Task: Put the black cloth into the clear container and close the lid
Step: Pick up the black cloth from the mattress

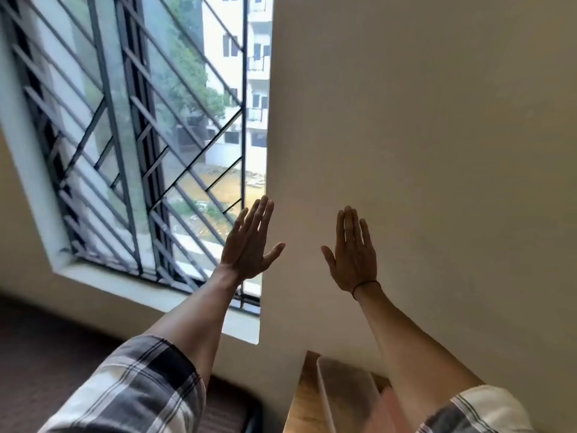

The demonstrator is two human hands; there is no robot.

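Note:
Both my arms are raised in front of a plain cream wall. My left hand (249,245) is held up flat with fingers spread, holding nothing, in front of the window's right edge. My right hand (354,254) is raised beside it, fingers straight and empty, with a thin black band on the wrist. A clear container (346,389) shows partly at the bottom, standing on a wooden surface below my right forearm. No black cloth is in view.
A barred window (140,135) fills the left half, with buildings outside. The cream wall (437,120) takes the right half. A wooden table surface (301,407) sits at the bottom centre, with a dark surface (46,354) at the lower left.

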